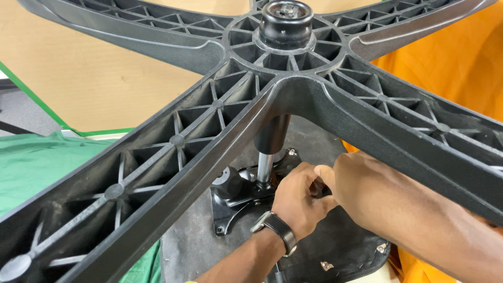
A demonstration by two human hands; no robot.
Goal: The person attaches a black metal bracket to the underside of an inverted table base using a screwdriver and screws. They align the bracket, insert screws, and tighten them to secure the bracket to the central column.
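A black office chair lies upside down. Its five-armed plastic base [209, 120] fills the foreground, and a chrome and black gas cylinder [267, 157] runs down to the black metal tilt mechanism [236, 202] bolted to the seat underside [335, 246]. My left hand [296, 202], with a dark wristwatch [275, 228] on it, reaches in under the base, fingers curled at the mechanism's right edge. My right hand [353, 181] meets it from the right. Both pinch a small dark part [317, 187], which the fingers mostly hide.
A black round knob [228, 181] sticks out on the mechanism's left. Green cloth [36, 157] lies at the left and orange cloth [450, 63] at the right. A brown board [94, 68] stands behind. The base's arms hang close over both hands.
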